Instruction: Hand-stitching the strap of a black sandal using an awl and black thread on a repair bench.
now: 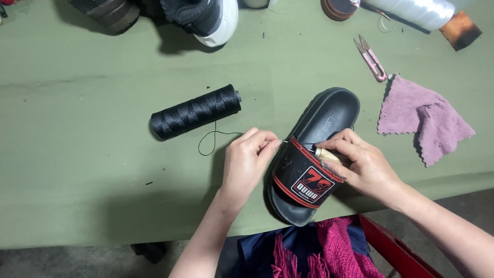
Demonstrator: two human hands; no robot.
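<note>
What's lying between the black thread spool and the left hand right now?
In the head view, only a loose loop of black thread lies on the green table between the black thread spool and the left hand; otherwise that stretch is bare.

**Hidden and cut off**

The tool (325, 154) in the right hand (360, 164) shows only a pale handle end. Far shoes (206, 18) and white spool (411, 11) are cropped by the top edge. Thread end at left fingertips (270, 144): too small to tell.
</note>
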